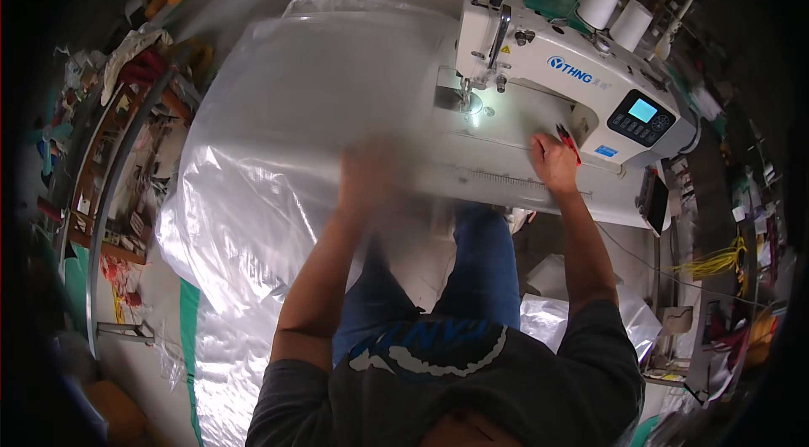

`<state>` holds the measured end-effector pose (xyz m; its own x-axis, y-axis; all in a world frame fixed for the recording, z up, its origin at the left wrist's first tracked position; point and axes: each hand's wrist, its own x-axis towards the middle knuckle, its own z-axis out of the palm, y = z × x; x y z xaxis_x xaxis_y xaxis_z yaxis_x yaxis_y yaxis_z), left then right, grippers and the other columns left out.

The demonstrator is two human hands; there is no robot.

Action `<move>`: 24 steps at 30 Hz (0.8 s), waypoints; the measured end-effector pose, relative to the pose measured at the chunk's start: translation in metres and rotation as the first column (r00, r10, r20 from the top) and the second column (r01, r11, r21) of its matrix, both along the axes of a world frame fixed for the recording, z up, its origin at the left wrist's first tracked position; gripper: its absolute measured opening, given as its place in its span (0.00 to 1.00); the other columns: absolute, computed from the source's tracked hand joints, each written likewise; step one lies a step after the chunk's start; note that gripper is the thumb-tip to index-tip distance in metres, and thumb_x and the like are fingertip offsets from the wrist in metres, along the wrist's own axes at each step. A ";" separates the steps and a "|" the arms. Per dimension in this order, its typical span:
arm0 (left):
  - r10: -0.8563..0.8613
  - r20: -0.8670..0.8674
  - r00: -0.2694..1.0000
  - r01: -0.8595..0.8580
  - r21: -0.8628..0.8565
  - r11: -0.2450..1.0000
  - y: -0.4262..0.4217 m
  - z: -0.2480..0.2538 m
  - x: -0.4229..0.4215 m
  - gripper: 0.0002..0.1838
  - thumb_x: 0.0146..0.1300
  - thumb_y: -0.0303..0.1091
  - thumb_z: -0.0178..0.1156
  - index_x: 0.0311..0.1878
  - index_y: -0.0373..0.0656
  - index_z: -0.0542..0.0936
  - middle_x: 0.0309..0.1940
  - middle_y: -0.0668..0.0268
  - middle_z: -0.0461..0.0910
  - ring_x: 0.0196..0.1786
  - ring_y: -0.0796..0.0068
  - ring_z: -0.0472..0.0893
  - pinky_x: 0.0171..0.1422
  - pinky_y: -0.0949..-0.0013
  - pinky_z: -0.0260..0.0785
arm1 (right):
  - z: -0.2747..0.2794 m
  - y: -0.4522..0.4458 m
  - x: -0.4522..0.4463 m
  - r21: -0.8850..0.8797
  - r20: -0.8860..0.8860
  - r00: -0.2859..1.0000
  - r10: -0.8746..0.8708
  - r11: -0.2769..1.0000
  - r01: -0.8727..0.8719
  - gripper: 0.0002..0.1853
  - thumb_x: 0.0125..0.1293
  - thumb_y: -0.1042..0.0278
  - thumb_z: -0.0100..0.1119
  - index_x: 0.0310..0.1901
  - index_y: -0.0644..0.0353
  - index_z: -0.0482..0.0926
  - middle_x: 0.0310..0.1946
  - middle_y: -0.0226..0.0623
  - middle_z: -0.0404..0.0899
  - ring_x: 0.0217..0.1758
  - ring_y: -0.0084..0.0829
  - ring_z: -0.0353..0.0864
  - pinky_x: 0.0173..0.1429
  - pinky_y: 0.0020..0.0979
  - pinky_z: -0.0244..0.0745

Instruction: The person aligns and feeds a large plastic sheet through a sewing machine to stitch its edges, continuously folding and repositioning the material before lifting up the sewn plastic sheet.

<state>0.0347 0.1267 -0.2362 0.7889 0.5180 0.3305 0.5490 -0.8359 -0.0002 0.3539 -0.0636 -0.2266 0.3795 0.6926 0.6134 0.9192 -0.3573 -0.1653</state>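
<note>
My right hand (554, 162) is closed around a small red tool with a dark tip, which looks like thread snips (568, 142). It rests on the bed of a white sewing machine (539, 55), below the arm and left of the lit control panel (640, 114). My left hand (369, 173) is smeared by motion over the table's near left part, at the silvery plastic sheeting (253, 101). Its fingers cannot be made out. The needle area (466, 97) is lit, and no sheeting shows under the needle.
Sheeting drapes over the table's left side to the floor. Two white thread cones (598, 3) stand behind the machine. A measuring scale (506, 180) runs along the table's near edge. A cluttered rack (109, 169) stands at left, and yellow cords (716, 260) hang at right.
</note>
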 end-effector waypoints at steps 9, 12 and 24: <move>0.153 0.001 0.988 -0.153 0.042 0.987 -0.017 0.000 0.005 0.28 0.63 0.30 0.51 0.68 0.48 0.63 0.69 0.71 0.63 0.74 0.61 0.58 0.72 0.33 0.45 | 0.005 0.000 -0.002 0.050 0.046 0.999 0.014 0.999 -0.016 0.06 0.62 0.64 0.58 0.34 0.55 0.81 0.27 0.42 0.81 0.29 0.46 0.81 0.33 0.43 0.77; 0.022 0.140 0.990 -0.022 -0.007 1.000 -0.016 0.003 -0.032 0.30 0.59 0.26 0.52 0.68 0.51 0.66 0.70 0.70 0.64 0.72 0.61 0.62 0.72 0.36 0.48 | -0.001 -0.001 -0.005 -0.007 -0.009 0.999 0.038 0.999 -0.038 0.06 0.62 0.65 0.57 0.34 0.56 0.81 0.29 0.40 0.81 0.31 0.46 0.82 0.35 0.42 0.77; -0.005 -0.133 0.991 -0.002 -0.052 0.999 -0.029 -0.010 -0.210 0.24 0.68 0.30 0.42 0.65 0.63 0.70 0.67 0.71 0.67 0.73 0.64 0.61 0.76 0.35 0.37 | 0.043 0.140 -0.093 0.068 -0.555 0.727 0.403 0.894 -0.443 0.09 0.63 0.67 0.56 0.43 0.56 0.82 0.38 0.41 0.83 0.39 0.40 0.83 0.44 0.36 0.77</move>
